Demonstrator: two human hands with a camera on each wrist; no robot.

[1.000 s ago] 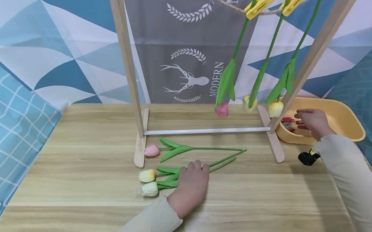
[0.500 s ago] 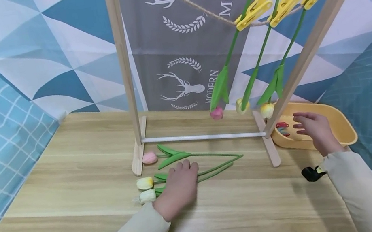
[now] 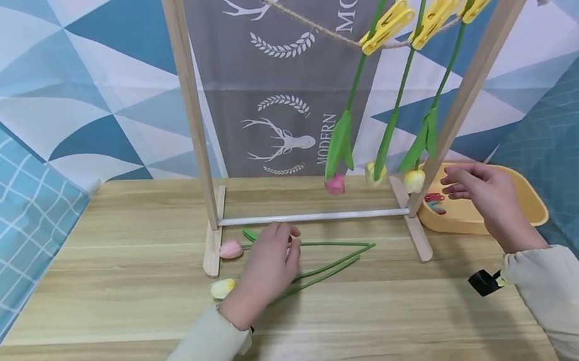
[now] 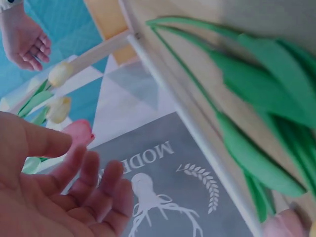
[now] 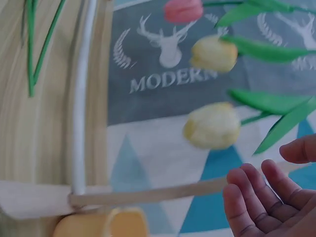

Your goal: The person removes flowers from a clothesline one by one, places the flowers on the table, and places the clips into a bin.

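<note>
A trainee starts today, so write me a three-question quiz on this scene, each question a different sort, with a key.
1. How many yellow clothespins show on the rope in the head view?
2. True or false: the hanging pink tulip is bloom-down.
3. Which of the hands is nearer the orange tray?

Key:
1. Three.
2. True.
3. The right hand.
</note>
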